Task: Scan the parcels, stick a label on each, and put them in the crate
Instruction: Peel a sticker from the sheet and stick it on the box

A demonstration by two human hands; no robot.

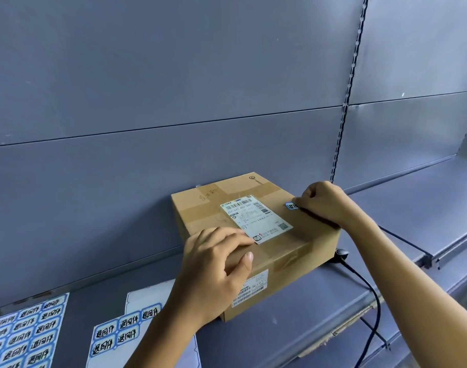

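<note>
- Far left, on the grey shelf (319,296), lies a full sticker sheet (25,333) of blue-bordered labels; just right of it lies a second sheet (126,333), partly used, with bare backing showing at its top and right.
- The left hand (216,264) lies palm-down on the near-left corner of the parcel (253,235), fingers spread flat over the top and thumb hooked over the near edge — bracing the box rather than clutching it.
- The parcel is a taped cardboard box standing on the shelf close against the back panel, turned so that one corner points towards the person. Its white shipping label (256,219) sits mid-top, long axis running from far-left to near-right.
- At the top's right corner the right hand (325,203) is curled nearly closed, fingertips pressing a small blue sticker (292,206) onto the cardboard; part of the sticker is hidden under the fingers.
- Right of the box, just beside its side, a black scanner (342,254) rests on the shelf, its cable trailing off the front edge.
- My reading: the labelling step is almost done, and lifting comes next. Both hands are already on the box at opposite corners — a grip across that diagonal looks natural. No crate is in view, so which way to carry it cannot be told.
</note>
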